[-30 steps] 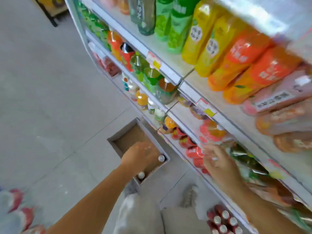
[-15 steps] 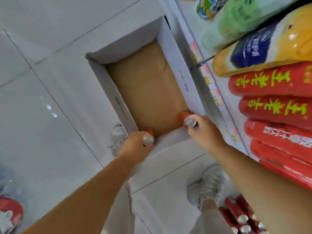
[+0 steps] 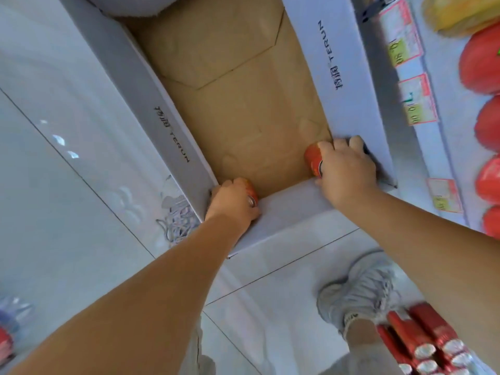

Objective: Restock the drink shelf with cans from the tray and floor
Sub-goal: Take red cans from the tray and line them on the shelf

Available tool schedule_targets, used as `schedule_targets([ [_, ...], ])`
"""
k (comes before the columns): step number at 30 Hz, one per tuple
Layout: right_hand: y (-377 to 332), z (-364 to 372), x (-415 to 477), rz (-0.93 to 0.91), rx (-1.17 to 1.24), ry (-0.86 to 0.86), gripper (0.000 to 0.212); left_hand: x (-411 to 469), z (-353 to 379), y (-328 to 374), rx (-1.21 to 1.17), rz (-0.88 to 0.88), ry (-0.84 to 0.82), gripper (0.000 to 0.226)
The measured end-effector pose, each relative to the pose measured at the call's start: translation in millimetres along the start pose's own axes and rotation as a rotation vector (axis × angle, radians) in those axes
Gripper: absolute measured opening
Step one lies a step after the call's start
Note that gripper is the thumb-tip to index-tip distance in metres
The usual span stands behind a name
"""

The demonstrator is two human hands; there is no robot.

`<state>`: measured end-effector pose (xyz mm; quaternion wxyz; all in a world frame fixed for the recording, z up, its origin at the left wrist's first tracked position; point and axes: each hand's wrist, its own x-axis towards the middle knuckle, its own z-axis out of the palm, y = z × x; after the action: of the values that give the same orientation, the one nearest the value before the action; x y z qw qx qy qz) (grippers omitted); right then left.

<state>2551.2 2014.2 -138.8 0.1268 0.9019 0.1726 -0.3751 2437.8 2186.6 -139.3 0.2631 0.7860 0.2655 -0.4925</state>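
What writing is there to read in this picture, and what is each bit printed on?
"TERUN", after two Chinese characters I cannot read surely: on the cardboard tray, wall by the open floor.
"TERUN", same print: on the tray's opposite wall, by the shelf.
Price tags on the shelf edge: figures too blurred to read.
Sock: lettering too small to read.

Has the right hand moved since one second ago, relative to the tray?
Yes. The right hand left the shelf and went into the near right corner of the cardboard tray, gripping a red can.
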Motion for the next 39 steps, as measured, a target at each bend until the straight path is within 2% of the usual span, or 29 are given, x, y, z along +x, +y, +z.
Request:
schedule_targets([
  [4, 3, -1, 0, -0.054, 0.077, -0.015, 0.063, 0, -6, 0, -0.283, 0.032, 0.087, 0.073],
  [9, 4, -8, 2, 0.071, 0.417, -0.132, 0.065, -1, -14, 1, -0.409, 0.063, 0.148, 0.074],
  [14, 5, -58, -56, 0.130, 0.784, 0.070, 0.068, -61, -49, 3, -0.432, 0.093, 0.242, 0.070],
  [20, 13, -189, -183, 0.110, 1.071, 0.219, 0.064, -205, -146, 29, -0.469, 0.243, 0.336, 0.064],
  [25, 27, -326, -312, 0.116, 1.147, 0.426, 0.063, -355, -247, 70, -0.459, 0.441, 0.434, 0.059],
  [28, 40, -404, -397, 0.103, 1.210, 0.612, 0.060, -455, -300, 101, -0.463, 0.560, 0.509, 0.053],
  [30, 51, -443, -453, 0.158, 1.284, 0.728, 0.059, -514, -324, 120, -0.464, 0.655, 0.553, 0.049],
  [34, 69, -489, -550, 0.224, 1.458, 0.990, 0.060, -602, -353, 159, -0.401, 0.832, 0.562, 0.055],
  [37, 88, -510, -611, 0.261, 1.496, 1.192, 0.055, -665, -362, 199, -0.322, 0.993, 0.517, 0.056],
  [39, 106, -516, -649, 0.274, 1.459, 1.304, 0.060, -706, -359, 224, -0.276, 1.103, 0.505, 0.060],
])
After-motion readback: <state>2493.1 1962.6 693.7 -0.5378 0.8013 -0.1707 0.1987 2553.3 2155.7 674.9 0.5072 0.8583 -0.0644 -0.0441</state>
